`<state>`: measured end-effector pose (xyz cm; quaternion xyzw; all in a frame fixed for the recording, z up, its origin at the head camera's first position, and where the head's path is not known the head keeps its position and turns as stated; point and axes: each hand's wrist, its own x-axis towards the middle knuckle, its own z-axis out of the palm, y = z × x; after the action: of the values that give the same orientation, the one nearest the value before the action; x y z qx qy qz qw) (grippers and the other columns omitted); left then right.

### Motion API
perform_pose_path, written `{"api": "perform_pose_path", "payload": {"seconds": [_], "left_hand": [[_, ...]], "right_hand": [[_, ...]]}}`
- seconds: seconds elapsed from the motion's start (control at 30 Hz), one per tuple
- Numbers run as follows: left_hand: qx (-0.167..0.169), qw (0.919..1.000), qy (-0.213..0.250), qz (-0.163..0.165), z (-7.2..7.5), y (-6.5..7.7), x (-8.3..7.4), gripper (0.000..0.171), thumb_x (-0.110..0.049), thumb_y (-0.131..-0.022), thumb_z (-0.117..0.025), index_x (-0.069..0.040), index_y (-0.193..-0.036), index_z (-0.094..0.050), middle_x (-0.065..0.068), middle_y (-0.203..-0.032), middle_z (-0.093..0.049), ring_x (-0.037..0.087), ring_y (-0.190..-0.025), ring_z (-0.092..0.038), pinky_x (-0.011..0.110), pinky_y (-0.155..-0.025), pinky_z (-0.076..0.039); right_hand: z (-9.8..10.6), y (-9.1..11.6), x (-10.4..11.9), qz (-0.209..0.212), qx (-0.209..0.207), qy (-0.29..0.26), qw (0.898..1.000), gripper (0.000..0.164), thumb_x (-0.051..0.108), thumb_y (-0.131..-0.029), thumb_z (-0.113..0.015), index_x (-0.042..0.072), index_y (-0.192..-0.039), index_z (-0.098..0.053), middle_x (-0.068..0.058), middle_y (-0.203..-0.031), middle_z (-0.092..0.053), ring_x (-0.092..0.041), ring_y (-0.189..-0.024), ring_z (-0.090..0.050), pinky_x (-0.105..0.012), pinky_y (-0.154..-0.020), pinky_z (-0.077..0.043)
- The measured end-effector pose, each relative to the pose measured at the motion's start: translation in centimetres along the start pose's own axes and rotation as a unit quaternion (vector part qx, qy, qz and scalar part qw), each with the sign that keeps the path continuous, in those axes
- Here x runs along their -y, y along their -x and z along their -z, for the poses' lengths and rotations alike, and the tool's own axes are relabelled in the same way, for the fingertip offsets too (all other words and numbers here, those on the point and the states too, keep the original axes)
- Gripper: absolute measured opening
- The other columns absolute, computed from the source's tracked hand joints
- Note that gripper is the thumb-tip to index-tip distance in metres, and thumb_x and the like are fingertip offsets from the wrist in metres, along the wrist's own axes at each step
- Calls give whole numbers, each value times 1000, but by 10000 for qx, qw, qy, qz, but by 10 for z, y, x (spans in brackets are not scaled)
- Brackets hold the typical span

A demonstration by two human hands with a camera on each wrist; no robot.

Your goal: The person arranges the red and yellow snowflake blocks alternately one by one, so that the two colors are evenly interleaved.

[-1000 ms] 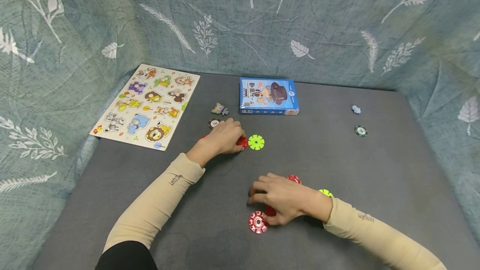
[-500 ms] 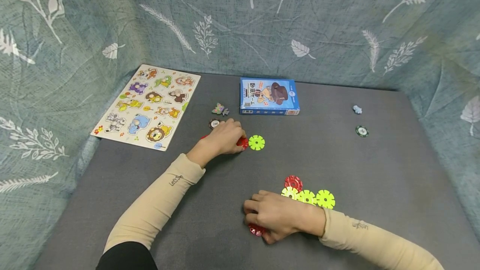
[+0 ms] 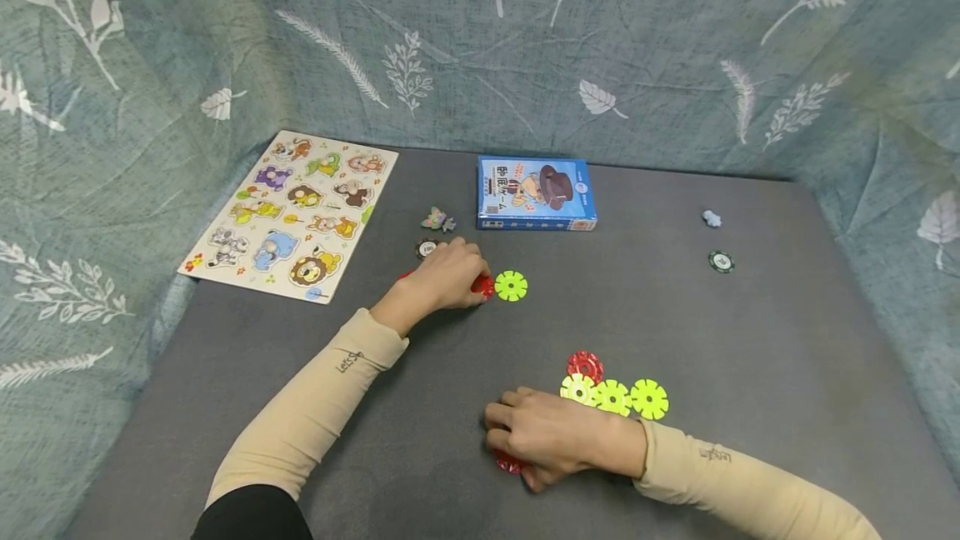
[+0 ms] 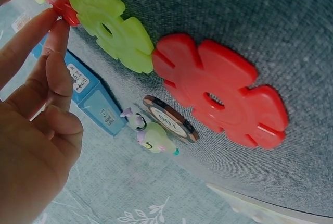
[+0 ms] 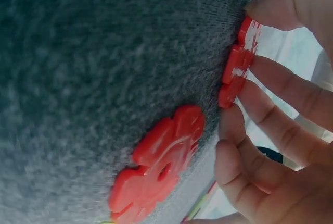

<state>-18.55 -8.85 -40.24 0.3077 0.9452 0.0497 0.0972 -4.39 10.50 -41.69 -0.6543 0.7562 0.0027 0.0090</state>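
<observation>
Lying beside the left hand (image 3: pixel 444 275) is a chip (image 3: pixel 424 248)

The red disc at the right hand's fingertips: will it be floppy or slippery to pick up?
The red disc looks thin, so it's probably light. Its shine suggests it could be slippery. Its straight, flat shape hints that it's stiff, not floppy.

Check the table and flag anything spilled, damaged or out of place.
Nothing visible looks spilled or damaged. One mild oddity: a red disc sits beyond the row of three yellow-green discs, outside their line. The green-edged chip also lies off right, far from the dark chip.
</observation>
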Motion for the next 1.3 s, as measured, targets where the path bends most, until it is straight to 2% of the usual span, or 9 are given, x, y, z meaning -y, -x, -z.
{"api": "perform_pose_path", "payload": {"seconds": [0.27, 0.47, 0.87, 1.07, 1.3], "left_hand": [[-35, 10000, 27, -13, -1, 1, 0, 33, -31, -81, -74, -11, -108, -73, 8, -105, -68, 27, -94, -56, 41, -81, -46], [34, 10000, 85, -13, -1, 0, 2, 34, -32, -82, -74, -11, -109, -73, 7, -106, -68, 26, -94, -56, 40, -81, -45], [152, 9998, 131, -57, 4, -1, 4, 36, -35, -83, -73, -11, -110, -72, 6, -105, -69, 24, -93, -56, 39, -82, -43], [-42, 9999, -33, -139, 3, -6, 0, 36, -41, -84, -71, -13, -107, -73, 5, -100, -69, 23, -87, -54, 37, -75, -42], [-361, 9985, -267, -315, -3, -19, -13, 41, -46, -85, -67, -15, -111, -72, 4, -106, -68, 24, -94, -55, 38, -75, -42]], "right_hand": [[-1, 6, -1, -33, -470, -197, 9987, 49, 37, -61, -72, 20, -106, -65, 5, -99, -60, -10, -79, -54, -24, -70, -44], [5, 11, -7, -277, -478, -357, 9978, 53, 37, -63, -74, 19, -112, -64, 8, -102, -64, -10, -87, -57, -24, -73, -46], [13, 31, -23, -922, -597, -752, 9911, 48, 29, -68, -74, 16, -113, -63, 5, -103, -63, -11, -89, -56, -26, -82, -48], [13, 38, -28, -1105, -757, -812, 9877, 43, 27, -70, -74, 16, -110, -64, 5, -102, -63, -10, -86, -55, -25, -80, -47], [10, 42, -32, -1265, -664, -892, 9857, 42, 29, -72, -75, 16, -111, -63, 5, -104, -62, -10, -88, -55, -25, -81, -47]]}}
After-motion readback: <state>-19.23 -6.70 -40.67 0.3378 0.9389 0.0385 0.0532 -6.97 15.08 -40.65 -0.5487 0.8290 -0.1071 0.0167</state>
